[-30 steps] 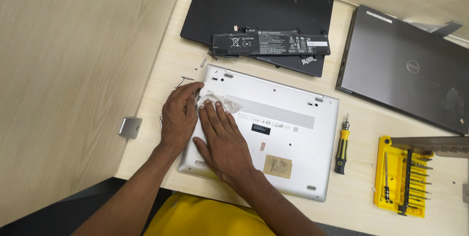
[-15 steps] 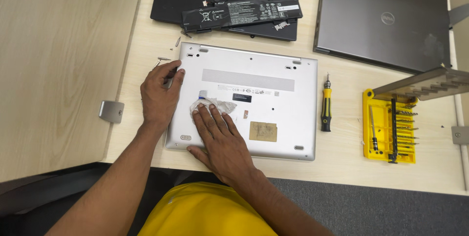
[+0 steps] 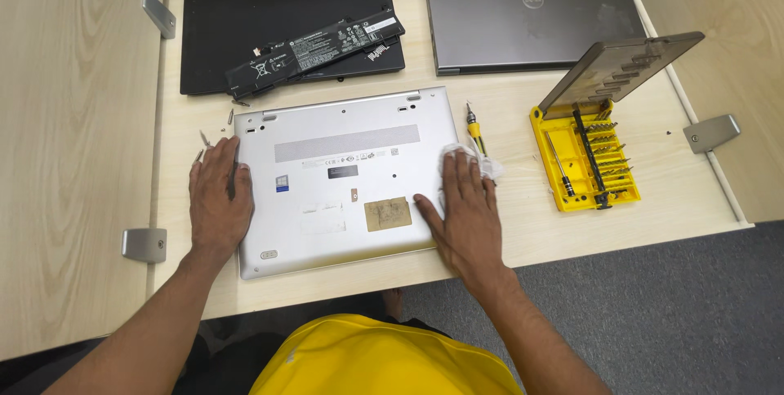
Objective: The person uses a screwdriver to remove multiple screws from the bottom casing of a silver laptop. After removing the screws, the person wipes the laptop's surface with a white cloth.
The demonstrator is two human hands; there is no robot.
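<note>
A silver laptop [image 3: 351, 158] lies bottom side up on the light wooden desk [image 3: 523, 223] in front of me. My left hand [image 3: 217, 199] rests flat on its left edge, fingers together, holding nothing. My right hand [image 3: 465, 211] presses a white cloth [image 3: 469, 160] flat against the laptop's right edge; the cloth sticks out past my fingertips. A yellow-handled screwdriver [image 3: 474, 128] lies on the desk just beyond the cloth.
A black laptop [image 3: 245, 11] with a loose black battery [image 3: 314, 45] on it lies at the back left. A grey laptop [image 3: 531, 7] lies at the back right. An open yellow bit case [image 3: 584, 162] stands to the right. Small screws [image 3: 204, 140] lie near my left fingertips.
My right hand has slid the white cloth from the laptop's left-middle across to its right edge. My left hand stays on the left edge. The camera view has shifted.
</note>
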